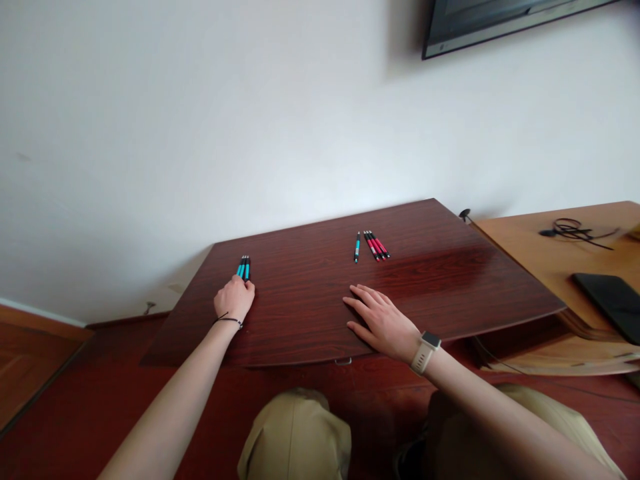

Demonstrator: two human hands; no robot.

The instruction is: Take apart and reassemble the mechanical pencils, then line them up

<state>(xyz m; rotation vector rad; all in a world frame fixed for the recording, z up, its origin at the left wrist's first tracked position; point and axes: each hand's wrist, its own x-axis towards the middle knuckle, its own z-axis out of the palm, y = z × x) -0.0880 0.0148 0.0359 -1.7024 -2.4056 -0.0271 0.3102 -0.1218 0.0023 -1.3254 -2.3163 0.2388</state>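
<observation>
— Turquoise and black: that is the small bundle of blue pens (pixel 243 267) at the left of the frame, slim glossy barrels lying side by side on the desk (pixel 310 300), tips pointing away toward the wall.

— And the left hand (pixel 234 298)?

— Its grip is curled closed over the near ends of those blue pens, knuckles up, a thin dark cord at the wrist.

— The right hand (pixel 383 322)?

— Flat on the wood at centre frame, fingers apart and spread, holding nothing; a pale watch (pixel 425 351) sits on the wrist.

— What lies beyond it?

— A single blue pen (pixel 357 247) and, just beside it, a fan of red pens (pixel 377 245), upper centre, well apart from the left bundle.

— The desk itself?

— Polished reddish-brown wood grain with a sheen. At right, a lighter wooden table (pixel 530 247) carries a black cable (pixel 573 230) and a flat dark slab (pixel 611 303).
</observation>
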